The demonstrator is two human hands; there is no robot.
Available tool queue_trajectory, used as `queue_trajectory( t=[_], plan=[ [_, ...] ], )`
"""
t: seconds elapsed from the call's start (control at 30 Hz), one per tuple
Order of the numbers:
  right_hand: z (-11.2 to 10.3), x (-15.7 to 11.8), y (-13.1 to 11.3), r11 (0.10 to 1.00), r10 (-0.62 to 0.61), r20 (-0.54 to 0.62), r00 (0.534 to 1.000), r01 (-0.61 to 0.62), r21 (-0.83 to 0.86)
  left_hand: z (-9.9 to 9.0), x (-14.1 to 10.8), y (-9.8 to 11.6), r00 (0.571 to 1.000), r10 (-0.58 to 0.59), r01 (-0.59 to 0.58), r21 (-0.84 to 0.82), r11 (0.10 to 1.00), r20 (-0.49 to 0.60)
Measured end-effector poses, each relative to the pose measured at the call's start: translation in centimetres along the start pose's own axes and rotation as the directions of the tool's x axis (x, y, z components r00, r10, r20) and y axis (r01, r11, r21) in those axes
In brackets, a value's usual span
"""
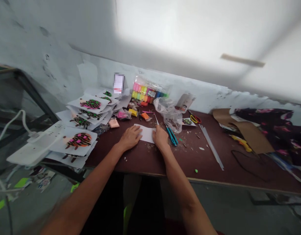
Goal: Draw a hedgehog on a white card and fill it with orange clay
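A small white sheet of paper (147, 134) lies on the brown table in front of me. My left hand (131, 137) rests flat on its left side, fingers stretched out. At the right edge of the sheet, my right hand (161, 136) is closed around a thin, pale, pointed tool (156, 119), whose tip points away from me; its exact kind is unclear. Just right of that hand is a teal-handled cutting tool (172, 136), probably scissors. Beyond the paper are an orange clay packet (145, 116) and a yellow one (133, 112).
Stacked paper sheets with hedgehog pictures (78, 142) and a white power strip (35, 147) stand left. Behind are a colourful clay pack (150, 93), a phone (118, 83) and a clear plastic bag (173, 119). Rightward lie red-yellow scissors (196, 118), translucent sticks (211, 147) and a yellow glue gun (242, 143).
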State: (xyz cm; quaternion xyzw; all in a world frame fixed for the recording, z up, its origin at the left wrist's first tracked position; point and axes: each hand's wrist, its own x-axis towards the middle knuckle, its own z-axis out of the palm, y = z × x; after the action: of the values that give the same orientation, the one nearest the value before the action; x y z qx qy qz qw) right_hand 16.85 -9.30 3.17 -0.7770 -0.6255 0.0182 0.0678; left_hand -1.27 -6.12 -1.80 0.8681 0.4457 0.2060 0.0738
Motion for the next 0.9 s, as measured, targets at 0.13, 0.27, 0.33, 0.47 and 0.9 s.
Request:
queue_trajectory(
  t=[0.13, 0.27, 0.33, 0.47, 0.9],
  plan=[
    [0.0, -0.3, -0.1, 1.0, -0.027, -0.018, 0.999, 0.027, -0.01, -0.4, 0.0, 0.4, 1.0, -0.007, 0.007, -0.007, 1.0, 0.013],
    [-0.2, -0.5, 0.0, 0.999, -0.031, -0.024, 0.999, 0.031, 0.009, -0.8, -0.1, 0.7, 1.0, -0.016, 0.016, -0.03, 0.999, 0.01],
    [-0.2, -0.4, 0.0, 0.999, -0.038, -0.028, 0.999, 0.039, 0.024, -0.9, -0.1, 0.8, 1.0, -0.026, 0.026, -0.03, 0.999, -0.002],
    [0.1, -0.2, 0.1, 0.997, -0.055, -0.044, 0.998, 0.057, 0.045, -1.0, -0.3, 0.8, 0.998, -0.05, 0.049, -0.037, 0.998, -0.028],
    [1.0, -0.7, 0.1, 0.903, -0.381, -0.183, 0.906, 0.407, 0.138, -0.6, -0.5, 0.8, 0.998, -0.066, 0.066, 0.022, 0.998, 0.002]
  ],
)
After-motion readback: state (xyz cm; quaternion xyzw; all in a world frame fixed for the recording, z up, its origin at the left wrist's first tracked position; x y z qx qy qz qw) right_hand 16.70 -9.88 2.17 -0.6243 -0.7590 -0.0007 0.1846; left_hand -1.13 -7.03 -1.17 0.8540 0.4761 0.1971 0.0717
